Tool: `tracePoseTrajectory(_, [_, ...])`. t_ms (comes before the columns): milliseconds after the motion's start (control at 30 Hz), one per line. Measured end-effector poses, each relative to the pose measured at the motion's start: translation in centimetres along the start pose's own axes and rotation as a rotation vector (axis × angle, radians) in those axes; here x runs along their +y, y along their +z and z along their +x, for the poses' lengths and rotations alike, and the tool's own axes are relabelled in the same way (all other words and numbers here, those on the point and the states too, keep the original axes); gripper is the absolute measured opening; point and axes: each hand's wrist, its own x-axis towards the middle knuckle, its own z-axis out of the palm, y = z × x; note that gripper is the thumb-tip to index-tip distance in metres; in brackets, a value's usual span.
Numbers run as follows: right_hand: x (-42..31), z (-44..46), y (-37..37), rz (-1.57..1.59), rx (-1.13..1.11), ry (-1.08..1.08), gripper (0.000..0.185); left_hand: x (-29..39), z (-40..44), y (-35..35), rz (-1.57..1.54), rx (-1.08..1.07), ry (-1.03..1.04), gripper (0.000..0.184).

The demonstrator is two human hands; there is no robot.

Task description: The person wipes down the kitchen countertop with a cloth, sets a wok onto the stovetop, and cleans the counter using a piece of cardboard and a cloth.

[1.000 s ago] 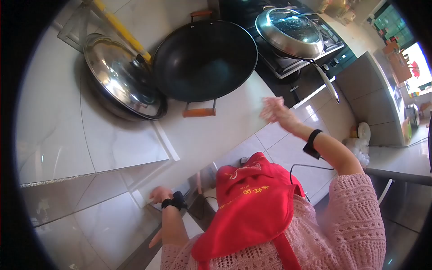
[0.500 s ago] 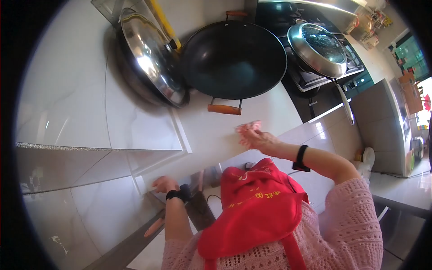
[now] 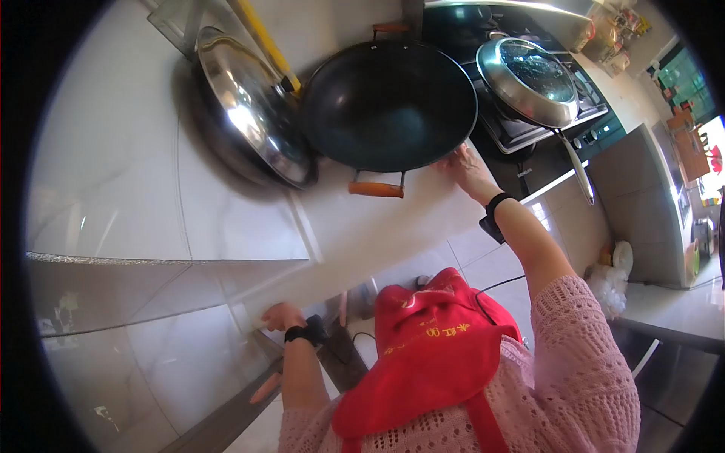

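My right hand (image 3: 473, 174) is at the lower right rim of a large black wok (image 3: 389, 106), down by the counter. It is closed on a pink cloth (image 3: 451, 161), of which only a small part shows beside the fingers. The wok has wooden handles; the near handle (image 3: 376, 189) points toward me. My left hand (image 3: 283, 315) is low on the left at the counter's edge, fingers loosely bent, with nothing visible in it. Black bands circle both wrists.
A shiny metal lid (image 3: 253, 106) leans left of the wok, near a yellow bar (image 3: 264, 41). On the gas stove (image 3: 529, 143) at right sits a covered pan (image 3: 529, 79) with its handle (image 3: 575, 170) jutting toward me. The white counter (image 3: 362, 234) has a raised left border.
My right hand has moved up and to the right with the pink cloth, from the open counter to the wok's rim. My left hand has hardly moved.
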Motion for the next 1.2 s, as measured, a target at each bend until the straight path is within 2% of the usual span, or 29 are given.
tracePoseTrajectory(67, [-1.3, -0.6, -2.7, 0.027, 0.085, -0.104, 0.035, -0.2, 0.2, 0.0, 0.020, -0.005, 0.014, 0.053])
tracePoseTrajectory(167, [-0.4, 0.6, -1.7, -0.016, 0.052, 0.109, 0.037, -0.7, 1.6, 0.8, 0.128, -0.027, 0.060, 0.051])
tracePoseTrajectory(200, [-0.4, 0.8, -1.7, 0.069, 0.059, 0.192, 0.037, -0.9, 2.3, 1.3, 0.176, -0.039, 0.086, 0.050])
tracePoseTrajectory(267, [0.7, 0.9, 0.5, 0.104, 0.207, 0.297, 0.038, -0.5, 1.0, 0.5, 0.120, -0.016, 0.061, 0.049])
tracePoseTrajectory(300, [0.9, 1.1, 1.5, 0.127, 0.278, 0.342, 0.038, 0.6, -1.7, -1.1, -0.014, 0.030, 0.006, 0.049])
tracePoseTrajectory(400, [-0.2, -1.3, -0.8, -0.210, 0.168, -0.060, 0.039, -0.3, -0.3, -0.2, 0.019, 0.030, 0.054, 0.049])
tracePoseTrajectory(433, [1.6, -1.1, 0.4, -0.430, 0.145, -0.226, 0.040, -0.8, 0.9, 0.7, -0.005, -0.001, 0.096, 0.049])
tracePoseTrajectory(467, [1.5, -2.3, 0.5, -0.406, 0.112, -0.222, 0.044, -1.8, 2.1, 1.8, -0.032, -0.026, 0.125, 0.049])
tracePoseTrajectory(500, [1.5, -3.7, 1.0, -0.468, 0.179, -0.265, 0.048, -2.7, 2.6, 2.0, -0.063, -0.043, 0.142, 0.050])
tracePoseTrajectory(533, [3.2, -5.1, 2.3, -0.672, 0.286, -0.419, 0.052, -2.2, 0.8, 0.6, -0.084, -0.045, 0.146, 0.050])
tracePoseTrajectory(567, [2.7, -5.9, 1.7, -0.589, 0.057, -0.374, 0.052, -1.3, -1.3, -1.2, -0.107, -0.036, 0.146, 0.051])
tracePoseTrajectory(600, [2.8, -7.3, 1.5, -0.646, 0.078, -0.532, 0.051, -2.4, -0.5, -1.4, -0.123, -0.124, 0.230, 0.052])
tracePoseTrajectory(633, [3.3, -7.9, 3.7, -0.638, -0.009, -0.392, 0.050, -1.6, -0.8, -1.2, -0.152, -0.094, 0.141, 0.048])
tracePoseTrajectory(700, [-4.0, -10.2, 1.4, -0.277, -0.236, -0.072, 0.055, -2.1, -0.4, -0.8, -0.142, -0.056, 0.196, 0.044])
tracePoseTrajectory(833, [-8.8, -13.3, 2.0, -0.334, -0.639, -0.487, 0.074, -2.1, 0.0, -1.0, -0.114, -0.064, 0.192, 0.044])
tracePoseTrajectory(867, [-10.9, -13.2, 2.0, -0.214, -0.544, -0.614, 0.071, -2.2, 0.1, -0.9, -0.115, -0.082, 0.194, 0.043])
tracePoseTrajectory(900, [-12.8, -13.0, 1.8, 0.056, -0.662, -0.533, 0.071, -2.2, 0.0, -0.9, -0.138, -0.070, 0.201, 0.043])
tracePoseTrajectory(933, [-14.2, -12.3, 2.8, 0.084, -0.744, -0.490, 0.070, -2.1, 0.1, -0.8, -0.159, -0.059, 0.212, 0.043])
tracePoseTrajectory(1000, [-16.3, -11.4, 4.6, 0.048, -0.819, -0.581, 0.069, -2.6, 0.5, -0.7, -0.160, -0.056, 0.233, 0.042])
tracePoseTrajectory(1100, [-19.7, -10.7, 5.7, -0.081, -0.744, -0.945, 0.067, -2.8, 0.8, -0.7, -0.149, -0.068, 0.248, 0.040])
tracePoseTrajectory(1167, [-21.8, -10.9, 6.5, -0.069, -0.647, -1.112, 0.063, -2.7, 0.4, -1.0, -0.196, -0.055, 0.247, 0.040])
tracePoseTrajectory(1200, [-22.7, -10.9, 7.0, -0.175, -0.615, -1.177, 0.064, -2.7, 0.4, -1.1, -0.198, -0.054, 0.253, 0.039])
